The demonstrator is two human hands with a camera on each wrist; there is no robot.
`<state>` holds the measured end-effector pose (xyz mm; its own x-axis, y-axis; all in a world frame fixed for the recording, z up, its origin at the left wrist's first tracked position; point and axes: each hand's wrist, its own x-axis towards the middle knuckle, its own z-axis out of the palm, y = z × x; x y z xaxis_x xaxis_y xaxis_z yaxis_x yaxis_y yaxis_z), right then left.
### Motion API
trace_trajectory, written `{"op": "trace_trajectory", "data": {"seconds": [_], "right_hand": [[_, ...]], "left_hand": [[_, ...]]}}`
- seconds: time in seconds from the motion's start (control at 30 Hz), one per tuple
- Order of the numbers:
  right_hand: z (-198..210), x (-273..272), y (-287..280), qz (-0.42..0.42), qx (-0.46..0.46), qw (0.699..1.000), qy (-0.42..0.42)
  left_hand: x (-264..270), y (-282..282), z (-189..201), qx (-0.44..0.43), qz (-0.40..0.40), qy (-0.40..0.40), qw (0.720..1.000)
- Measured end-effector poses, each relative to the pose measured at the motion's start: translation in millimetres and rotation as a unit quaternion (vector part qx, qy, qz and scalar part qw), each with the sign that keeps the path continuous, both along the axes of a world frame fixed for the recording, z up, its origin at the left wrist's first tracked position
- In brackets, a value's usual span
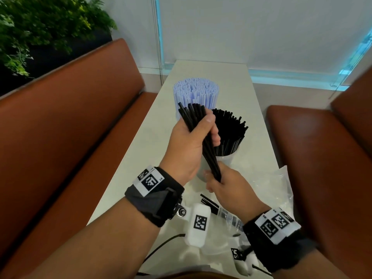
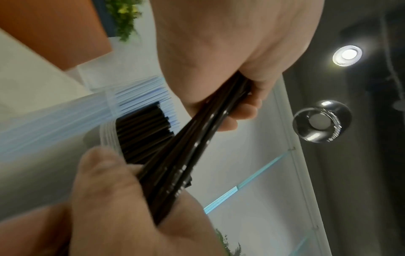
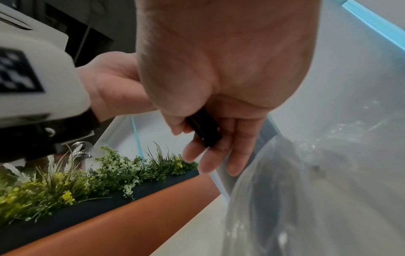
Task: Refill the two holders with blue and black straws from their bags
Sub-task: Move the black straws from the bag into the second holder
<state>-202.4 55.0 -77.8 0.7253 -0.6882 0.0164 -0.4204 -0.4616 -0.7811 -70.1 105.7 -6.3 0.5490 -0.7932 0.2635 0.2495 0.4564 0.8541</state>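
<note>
A bundle of black straws [image 1: 203, 137] slants above the table. My left hand [image 1: 209, 129] grips its upper half, and my right hand [image 1: 213, 178] pinches its lower end between thumb and fingers. In the right wrist view that end [image 3: 203, 131] sits between the thumb and fingers [image 3: 221, 155]. Just behind stands a clear holder [image 1: 227, 158] full of black straws [image 1: 229, 129]. The further holder is packed with blue straws [image 1: 196, 93]. Both holders' straws [image 2: 142, 131] lie left of the bundle [image 2: 197, 147] in the left wrist view.
A crumpled clear bag [image 1: 275, 186] lies on the white table [image 1: 145, 137] at the near right, with a few black straws [image 1: 209, 202] beside it. Brown benches [image 1: 70, 127] flank the narrow table. Green plants [image 1: 40, 27] stand behind the left bench.
</note>
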Motion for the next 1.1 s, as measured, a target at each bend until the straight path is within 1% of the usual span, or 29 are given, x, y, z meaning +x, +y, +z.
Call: {"op": "trace_trajectory", "data": {"seconds": [0.07,0.2,0.23,0.3,0.37,0.4,0.47,0.57,0.6,0.67,0.7,0.77,0.8,0.87,0.9,0.93,0.97,1.03,1.07,1.1], "right_hand": [[2,1,-2,0.011,-0.040,0.999,0.029],[10,-11,-23,0.051,-0.106,0.987,0.111],[12,-14,-29,0.041,-0.122,0.984,0.126],[12,-16,-40,-0.007,-0.158,0.977,0.141],[9,-12,-47,-0.053,-0.178,0.971,0.153],[5,-9,-49,-0.062,-0.182,0.969,0.158],[-4,-4,-54,-0.057,-0.178,0.971,0.147],[-13,0,-61,-0.049,-0.156,0.981,0.107],[-15,0,-63,-0.048,-0.154,0.982,0.098],[-18,1,-65,-0.044,-0.155,0.983,0.084],[-19,0,-66,-0.041,-0.160,0.983,0.078],[-21,-1,-66,-0.042,-0.172,0.981,0.073],[-20,-1,-66,-0.044,-0.177,0.980,0.076],[-20,-1,-66,-0.047,-0.183,0.979,0.081],[-20,-1,-66,-0.047,-0.184,0.978,0.081],[-20,-1,-66,-0.047,-0.185,0.978,0.082],[-20,-1,-66,-0.048,-0.186,0.978,0.084],[-21,-1,-67,-0.046,-0.189,0.977,0.087],[-22,-1,-67,-0.045,-0.191,0.977,0.088],[-23,-1,-67,-0.045,-0.192,0.976,0.088]], "left_hand": [[2,-4,5,0.010,0.014,-0.053,0.998],[20,-13,27,-0.008,0.085,-0.105,0.991],[25,-16,31,-0.010,0.101,-0.124,0.987],[31,-24,35,-0.005,0.120,-0.153,0.981],[32,-35,34,0.002,0.126,-0.154,0.980],[32,-40,33,0.004,0.133,-0.146,0.980],[31,-48,37,0.003,0.163,-0.123,0.979],[32,-56,45,-0.012,0.224,-0.104,0.969],[32,-56,45,-0.008,0.243,-0.115,0.963],[31,-56,36,0.018,0.260,-0.169,0.951],[29,-55,27,0.044,0.253,-0.207,0.944],[23,-54,8,0.105,0.195,-0.272,0.936],[22,-53,-4,0.143,0.166,-0.327,0.919],[24,-52,-21,0.202,0.151,-0.467,0.848],[25,-52,-24,0.225,0.156,-0.501,0.821],[26,-50,-25,0.242,0.153,-0.504,0.815],[27,-47,-24,0.250,0.141,-0.494,0.821],[32,-42,-14,0.226,0.123,-0.459,0.850],[34,-41,-6,0.202,0.134,-0.446,0.861],[35,-41,2,0.173,0.156,-0.445,0.865]]}}
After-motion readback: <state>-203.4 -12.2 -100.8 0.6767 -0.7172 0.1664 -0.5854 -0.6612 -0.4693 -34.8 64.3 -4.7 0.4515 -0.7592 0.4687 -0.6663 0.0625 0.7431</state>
